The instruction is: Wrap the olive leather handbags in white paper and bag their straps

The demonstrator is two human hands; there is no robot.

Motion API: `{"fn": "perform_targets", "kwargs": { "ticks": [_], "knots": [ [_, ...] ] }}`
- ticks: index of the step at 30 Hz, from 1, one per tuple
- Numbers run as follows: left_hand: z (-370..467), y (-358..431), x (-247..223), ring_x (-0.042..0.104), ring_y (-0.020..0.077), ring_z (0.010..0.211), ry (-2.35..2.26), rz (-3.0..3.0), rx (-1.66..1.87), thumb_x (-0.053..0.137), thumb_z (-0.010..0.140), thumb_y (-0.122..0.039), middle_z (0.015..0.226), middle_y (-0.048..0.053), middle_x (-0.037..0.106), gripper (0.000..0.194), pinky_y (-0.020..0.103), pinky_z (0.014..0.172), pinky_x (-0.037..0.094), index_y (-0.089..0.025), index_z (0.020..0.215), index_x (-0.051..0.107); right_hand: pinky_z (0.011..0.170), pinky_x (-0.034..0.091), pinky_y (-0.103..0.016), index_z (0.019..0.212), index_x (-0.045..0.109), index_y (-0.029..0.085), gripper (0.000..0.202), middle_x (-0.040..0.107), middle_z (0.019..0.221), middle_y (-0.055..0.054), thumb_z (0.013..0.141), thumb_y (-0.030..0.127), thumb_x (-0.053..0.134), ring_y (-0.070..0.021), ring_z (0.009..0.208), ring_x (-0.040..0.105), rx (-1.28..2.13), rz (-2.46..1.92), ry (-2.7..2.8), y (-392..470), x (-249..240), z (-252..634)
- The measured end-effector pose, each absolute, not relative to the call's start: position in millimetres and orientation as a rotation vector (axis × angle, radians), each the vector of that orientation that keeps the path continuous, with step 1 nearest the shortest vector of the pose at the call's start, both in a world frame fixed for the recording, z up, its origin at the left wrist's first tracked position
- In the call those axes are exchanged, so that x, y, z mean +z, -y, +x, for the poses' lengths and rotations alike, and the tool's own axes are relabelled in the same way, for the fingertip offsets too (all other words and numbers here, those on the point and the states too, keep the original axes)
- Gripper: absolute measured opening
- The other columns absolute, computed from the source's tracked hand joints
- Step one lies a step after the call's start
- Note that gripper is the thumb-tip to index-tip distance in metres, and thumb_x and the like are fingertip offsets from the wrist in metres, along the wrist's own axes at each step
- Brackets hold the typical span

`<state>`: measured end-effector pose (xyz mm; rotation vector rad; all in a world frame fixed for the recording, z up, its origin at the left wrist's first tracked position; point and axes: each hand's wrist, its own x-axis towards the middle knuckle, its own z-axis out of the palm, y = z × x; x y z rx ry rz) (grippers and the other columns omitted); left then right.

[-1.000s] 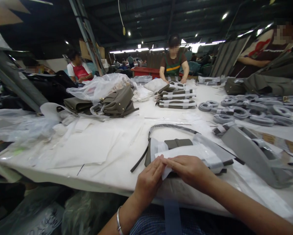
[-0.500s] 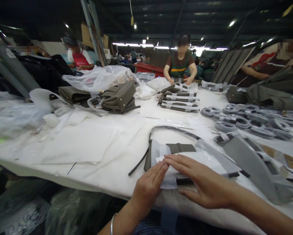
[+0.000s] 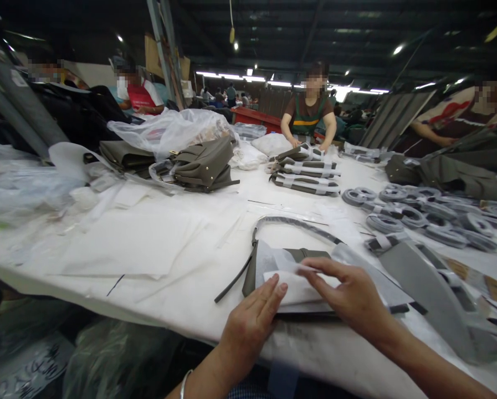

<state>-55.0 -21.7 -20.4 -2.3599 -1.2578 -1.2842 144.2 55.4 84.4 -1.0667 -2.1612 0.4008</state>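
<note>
A dark olive handbag (image 3: 249, 279) lies in front of me on the table, its wrapped handle (image 3: 300, 223) arching behind it. White wrapping paper (image 3: 302, 293) covers much of its upper side. My left hand (image 3: 252, 316) rests on the paper at the bag's near left, fingers stretched out and nearly flat. With thumb and fingers my right hand (image 3: 348, 293) pinches the edge of a thin white sheet over the middle of the bag. A loose dark strap (image 3: 234, 281) sticks out to the left.
White sheets (image 3: 123, 244) lie at left. More olive bags (image 3: 202, 163) sit behind them. Wrapped straps are stacked (image 3: 306, 180) at centre back; coiled grey-wrapped straps (image 3: 435, 213) spread at right beside a grey panel (image 3: 426, 288). A person (image 3: 310, 111) works across the table.
My right hand has gone from lying flat with fingertips by my left hand to pinching the sheet. The pale flap that hung over the bag's near edge is now lifted from there.
</note>
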Motion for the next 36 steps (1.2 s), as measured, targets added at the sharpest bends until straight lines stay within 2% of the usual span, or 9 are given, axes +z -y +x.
{"fn": "perform_targets", "kwargs": {
  "ticks": [3,5,10,14,20,25,28,31,36],
  "knots": [
    [-56,22,-19,0.054,0.0215,0.130,1.262,-2.374,-1.195,0.042,0.099,-0.011,0.137,0.015,0.060,0.042,0.034,0.104,0.052,-0.011,0.140,0.049,0.077,0.059,-0.030,0.090,0.074,0.022,0.021,0.079,0.088,-0.003,0.088,0.042,0.067,-0.0215,0.080,0.074,0.449,-1.169,2.004,-82,106,137],
    [-56,21,-17,0.057,0.0214,0.128,1.255,-2.371,-1.140,0.042,0.099,-0.012,0.133,0.012,0.064,0.037,0.034,0.105,0.051,-0.012,0.133,0.057,0.080,0.058,-0.032,0.091,0.072,0.020,0.026,0.079,0.089,-0.005,0.088,0.045,0.066,-0.0220,0.083,0.075,0.642,-1.143,1.970,-105,117,128],
    [-55,17,-16,0.062,0.0204,0.122,1.204,-2.318,-1.126,0.045,0.097,-0.010,0.127,0.010,0.068,0.034,0.031,0.102,0.053,-0.013,0.126,0.063,0.080,0.059,-0.032,0.086,0.066,0.016,0.022,0.078,0.084,-0.007,0.084,0.038,0.071,-0.0182,0.079,0.074,1.098,-1.087,1.794,-166,131,98],
    [-55,16,-17,0.064,0.0196,0.119,1.189,-2.281,-1.129,0.045,0.097,-0.010,0.125,0.009,0.070,0.033,0.029,0.099,0.055,-0.014,0.124,0.064,0.065,0.059,-0.027,0.075,0.064,0.014,0.017,0.076,0.072,-0.008,0.081,0.027,0.074,-0.0149,0.064,0.071,1.096,-1.138,1.754,-207,134,81],
    [-58,16,-14,0.063,0.0197,0.119,1.150,-2.301,-1.080,0.043,0.096,-0.009,0.124,0.010,0.070,0.035,0.028,0.099,0.054,-0.013,0.124,0.065,0.059,0.058,-0.027,0.072,0.062,0.015,0.022,0.076,0.070,-0.009,0.080,0.031,0.076,-0.0158,0.062,0.071,1.078,-1.105,1.762,-236,149,65],
    [-57,16,-16,0.063,0.0202,0.120,1.156,-2.304,-1.103,0.040,0.098,-0.009,0.125,0.010,0.069,0.036,0.030,0.100,0.054,-0.012,0.123,0.065,0.073,0.058,-0.030,0.081,0.067,0.016,0.021,0.078,0.081,-0.007,0.084,0.037,0.071,-0.0188,0.077,0.074,0.987,-0.962,1.928,-184,172,78],
    [-55,16,-19,0.063,0.0206,0.121,1.175,-2.296,-1.141,0.040,0.099,-0.012,0.126,0.010,0.069,0.035,0.031,0.100,0.054,-0.013,0.124,0.064,0.078,0.058,-0.029,0.085,0.072,0.020,0.018,0.078,0.086,-0.003,0.091,0.034,0.063,-0.0189,0.081,0.073,0.598,-0.873,2.195,-124,171,103],
    [-55,17,-20,0.063,0.0207,0.120,1.175,-2.305,-1.153,0.042,0.100,-0.016,0.125,0.010,0.069,0.032,0.031,0.100,0.054,-0.013,0.123,0.065,0.076,0.059,-0.025,0.093,0.073,0.024,0.012,0.078,0.089,-0.002,0.092,0.023,0.061,-0.0171,0.080,0.074,0.388,-0.765,2.314,-65,150,128],
    [-56,20,-16,0.064,0.0203,0.118,1.208,-2.340,-1.175,0.040,0.100,-0.016,0.120,0.014,0.071,0.031,0.031,0.103,0.052,-0.008,0.120,0.064,0.086,0.059,-0.024,0.105,0.067,0.021,0.026,0.078,0.098,-0.003,0.092,0.006,0.052,-0.0142,0.091,0.073,0.355,-0.447,2.398,-9,87,146]
  ]
}}
